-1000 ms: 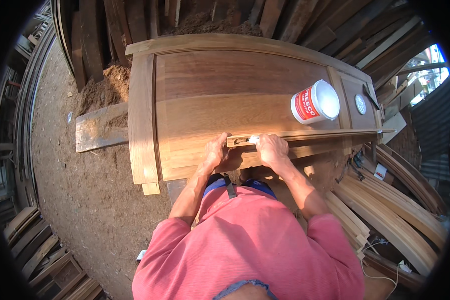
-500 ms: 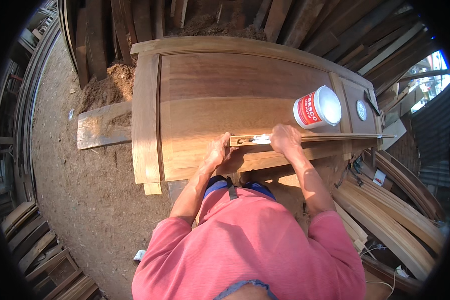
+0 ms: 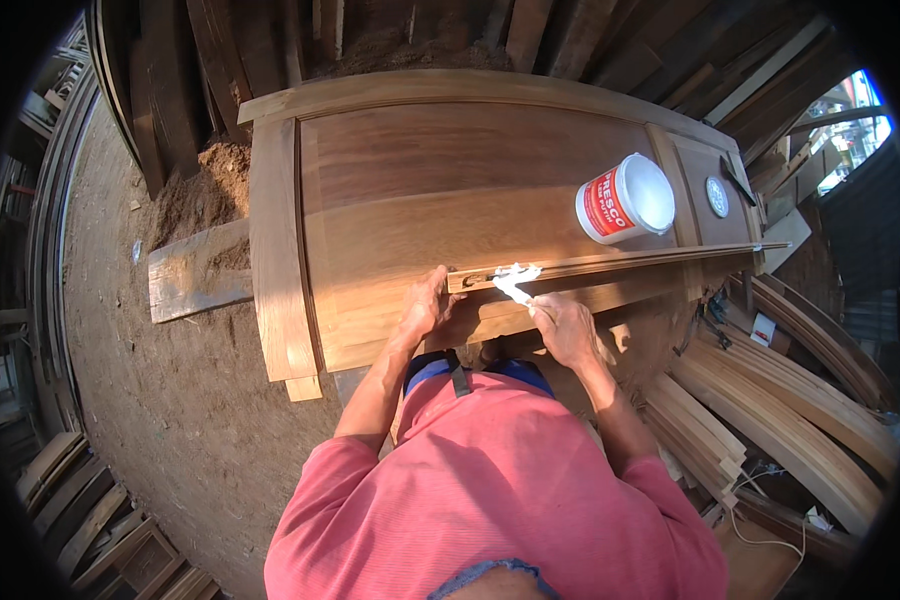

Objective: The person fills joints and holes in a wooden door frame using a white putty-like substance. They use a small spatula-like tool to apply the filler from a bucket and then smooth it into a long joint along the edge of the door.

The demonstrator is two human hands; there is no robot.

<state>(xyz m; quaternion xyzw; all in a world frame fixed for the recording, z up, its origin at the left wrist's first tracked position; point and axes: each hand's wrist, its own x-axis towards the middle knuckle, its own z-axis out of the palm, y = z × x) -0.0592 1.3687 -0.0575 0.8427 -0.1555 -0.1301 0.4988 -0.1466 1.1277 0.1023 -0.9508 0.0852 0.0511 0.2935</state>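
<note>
A long narrow wooden strip [image 3: 630, 263] lies across the near side of a large wooden door panel [image 3: 400, 190]. At its left end my left hand [image 3: 426, 305] grips it, the fingers partly hidden behind the wood. My right hand [image 3: 567, 328] is closed on a small stick [image 3: 515, 291] coated with a white paste, with the stick's tip at the strip. A blob of the white paste [image 3: 518, 271] sits on the strip, near a slot cut close to its left end. Just beyond the strip, a white tub [image 3: 605, 208] with a red label stands on the panel.
A round white lid [image 3: 717, 197] and a dark flat tool [image 3: 737, 180] lie at the panel's right end. Stacked planks [image 3: 770, 395] fill the right side, with more boards leaning at the back. A weathered board [image 3: 195, 272] juts out on the left over dirt floor [image 3: 170, 400].
My right hand has come down toward me and off the strip's edge, bringing the coated stick into sight. The white paste is spread wider; my left hand stays at the strip's end.
</note>
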